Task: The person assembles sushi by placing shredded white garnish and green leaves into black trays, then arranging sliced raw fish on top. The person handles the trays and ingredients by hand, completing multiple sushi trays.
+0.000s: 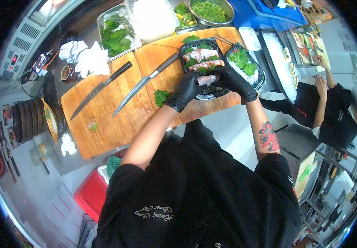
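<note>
Both my hands wear black gloves and meet over the near end of a black plastic tray (214,96) on the wooden cutting board (112,128). Between the fingers of my left hand (185,89) and my right hand (233,81) is a row of pale pink fish slices (207,79), gripped from both sides. Farther up the tray lie rows of pink-and-white fish slices (206,65) with green leaves between them. To the right, a second black tray (261,77) holds white shreds and green leaves (242,60). My fingertips are partly hidden.
Two long knives (100,87) (145,84) lie left on the board, near a loose green leaf (161,97). Behind are a leaf container (135,43), a white tub (153,18) and a metal bowl (232,15). A co-worker (331,111) stands at right beside an ice tray (278,62).
</note>
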`<state>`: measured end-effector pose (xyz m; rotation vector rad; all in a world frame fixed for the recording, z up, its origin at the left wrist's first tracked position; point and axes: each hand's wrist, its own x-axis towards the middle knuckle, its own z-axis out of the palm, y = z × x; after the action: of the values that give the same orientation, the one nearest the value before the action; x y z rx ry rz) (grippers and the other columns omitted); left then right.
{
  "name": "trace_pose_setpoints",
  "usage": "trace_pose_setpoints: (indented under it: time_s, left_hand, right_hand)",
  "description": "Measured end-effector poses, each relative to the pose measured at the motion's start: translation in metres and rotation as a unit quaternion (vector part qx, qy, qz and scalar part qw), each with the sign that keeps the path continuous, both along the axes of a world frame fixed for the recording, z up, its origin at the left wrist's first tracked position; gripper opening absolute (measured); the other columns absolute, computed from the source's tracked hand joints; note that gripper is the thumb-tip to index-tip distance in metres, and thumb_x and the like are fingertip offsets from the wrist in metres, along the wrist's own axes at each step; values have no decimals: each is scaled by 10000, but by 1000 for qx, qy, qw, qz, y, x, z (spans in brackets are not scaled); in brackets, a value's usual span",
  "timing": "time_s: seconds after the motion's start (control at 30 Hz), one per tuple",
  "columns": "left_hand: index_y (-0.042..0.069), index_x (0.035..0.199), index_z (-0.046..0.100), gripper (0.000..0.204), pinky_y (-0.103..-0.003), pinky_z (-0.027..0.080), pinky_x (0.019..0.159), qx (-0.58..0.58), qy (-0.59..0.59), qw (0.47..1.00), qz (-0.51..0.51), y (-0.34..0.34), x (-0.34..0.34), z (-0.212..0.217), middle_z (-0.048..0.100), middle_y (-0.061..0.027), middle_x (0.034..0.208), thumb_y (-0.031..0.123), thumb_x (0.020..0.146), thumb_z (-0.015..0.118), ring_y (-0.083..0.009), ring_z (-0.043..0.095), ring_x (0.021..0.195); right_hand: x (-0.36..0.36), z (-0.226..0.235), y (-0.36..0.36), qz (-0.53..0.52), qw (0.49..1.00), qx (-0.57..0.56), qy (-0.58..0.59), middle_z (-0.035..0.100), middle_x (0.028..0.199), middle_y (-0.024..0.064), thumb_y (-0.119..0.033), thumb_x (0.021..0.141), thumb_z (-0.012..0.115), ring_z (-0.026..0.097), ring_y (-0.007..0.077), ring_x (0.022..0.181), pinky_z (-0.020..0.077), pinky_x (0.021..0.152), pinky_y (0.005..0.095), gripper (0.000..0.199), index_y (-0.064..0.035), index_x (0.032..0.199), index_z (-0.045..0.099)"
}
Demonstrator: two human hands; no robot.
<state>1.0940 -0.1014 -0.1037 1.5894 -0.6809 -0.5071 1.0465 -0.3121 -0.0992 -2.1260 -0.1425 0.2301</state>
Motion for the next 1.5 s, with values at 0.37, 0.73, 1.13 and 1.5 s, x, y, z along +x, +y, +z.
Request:
trace_pose_setpoints:
  time_s: [0.37,0.73,1.13,1.5]
  left_hand:
    - [23,1146,602,251,-366,530,847,165,-103,963,188,-28,-35,-32,633,-106,1049,154,937,650,-200,634,947]
    - [33,1066,642,288,-407,526,791,98,-39,965,239,-37,-32,-56,634,-176,1020,53,800,751,-362,644,938]
    - [76,978,668,183,-449,511,763,308,-233,920,61,-61,-50,-44,638,-155,894,105,797,681,-346,634,881]
    - [82,1085,684,270,-440,513,721,293,-300,907,38,-18,-58,-29,627,-144,928,177,832,696,-335,632,838]
  right_hand:
    - [-10,-41,-38,-53,995,-3,-82,656,1015,169,-109,809,763,640,307,921,513,811,380,372,-31,1148,633]
    - [-8,-31,-40,-49,991,14,-121,649,971,158,-124,841,741,638,275,809,506,728,367,322,-39,1134,638]
    - [-39,-45,-49,-1,979,-155,-134,655,1072,163,-86,783,693,620,368,1021,493,885,447,302,-63,1079,642]
    - [-39,-38,-59,36,978,-142,-152,610,1069,178,-105,810,688,591,379,1038,480,901,465,314,-65,1118,643]
